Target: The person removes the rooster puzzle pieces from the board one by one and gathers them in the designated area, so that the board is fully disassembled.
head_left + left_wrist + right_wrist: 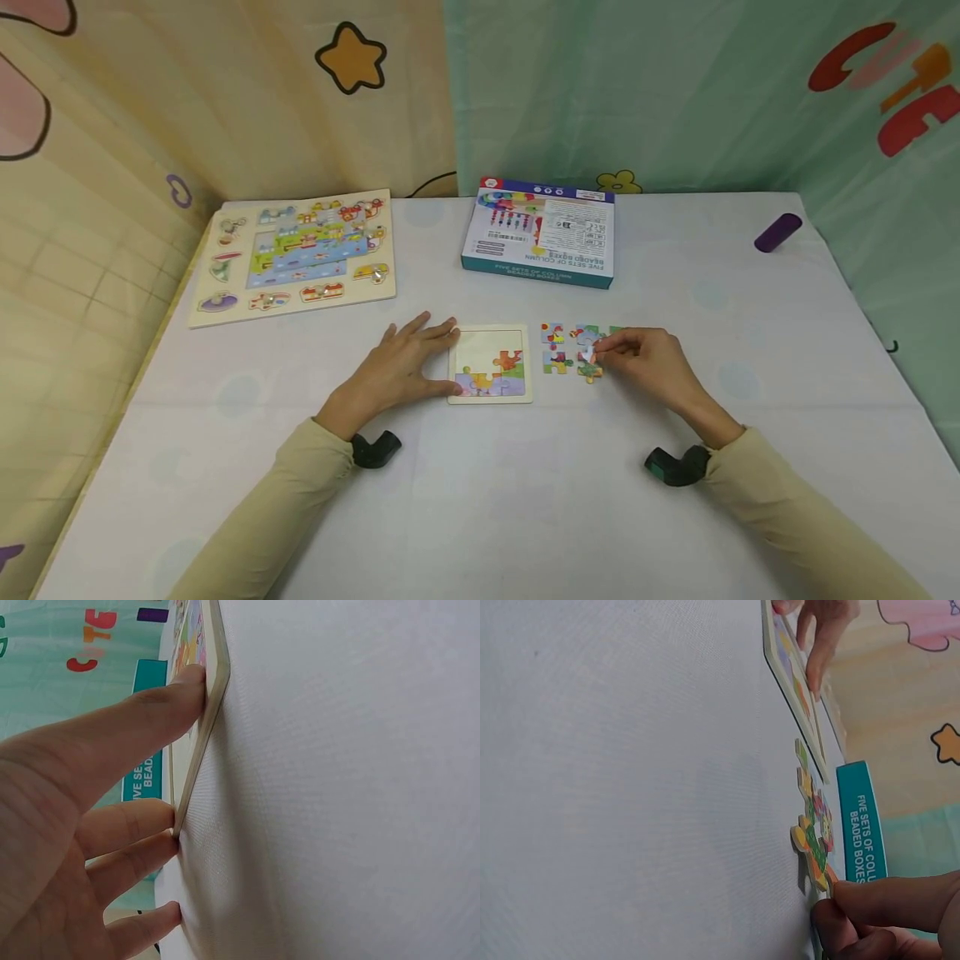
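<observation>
A square puzzle tray (528, 367) lies in the middle of the table in the head view, with joined pieces (483, 384) along its bottom and up its right side. My left hand (393, 367) spreads its fingers at the tray's left side; in the left wrist view the thumb (169, 701) presses on the rim near one corner and other fingertips touch the edge. To the right of the tray, my right hand (652, 367) pinches a puzzle piece (588, 354) between thumb and fingers, close over several loose jigsaw pieces (555, 362). The fingers partly hide that piece.
A wooden peg puzzle board (292, 315) with blue picture puzzles (307, 250) on it lies at the back left. Behind the tray is a flat box of beads (536, 233). A dark purple cylinder (777, 232) lies at the back right. Printed curtains (525, 92) hang behind the table.
</observation>
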The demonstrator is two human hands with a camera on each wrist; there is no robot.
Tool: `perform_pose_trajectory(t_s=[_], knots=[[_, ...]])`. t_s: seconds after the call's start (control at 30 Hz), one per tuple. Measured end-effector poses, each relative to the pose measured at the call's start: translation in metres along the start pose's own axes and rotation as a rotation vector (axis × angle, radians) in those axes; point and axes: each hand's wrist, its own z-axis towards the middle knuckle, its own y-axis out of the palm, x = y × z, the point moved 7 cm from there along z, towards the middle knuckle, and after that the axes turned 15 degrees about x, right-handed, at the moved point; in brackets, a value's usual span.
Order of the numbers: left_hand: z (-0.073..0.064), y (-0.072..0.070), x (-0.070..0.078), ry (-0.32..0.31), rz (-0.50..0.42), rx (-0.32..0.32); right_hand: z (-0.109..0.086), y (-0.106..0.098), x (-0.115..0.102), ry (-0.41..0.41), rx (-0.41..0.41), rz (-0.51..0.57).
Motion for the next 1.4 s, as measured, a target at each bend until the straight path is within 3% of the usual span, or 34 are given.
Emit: perform_pose_trajectory(t_s=[1.07,1.4], knots=[[0.001,-0.001,0.001,-0.004,-0.004,-0.007,0.001,0.002,-0.009,-0.048,0.050,-0.002],[0.000,0.000,-0.001,-0.008,0.000,0.001,-0.001,0.022,-0.023,-0.061,-0.004,0.077]])
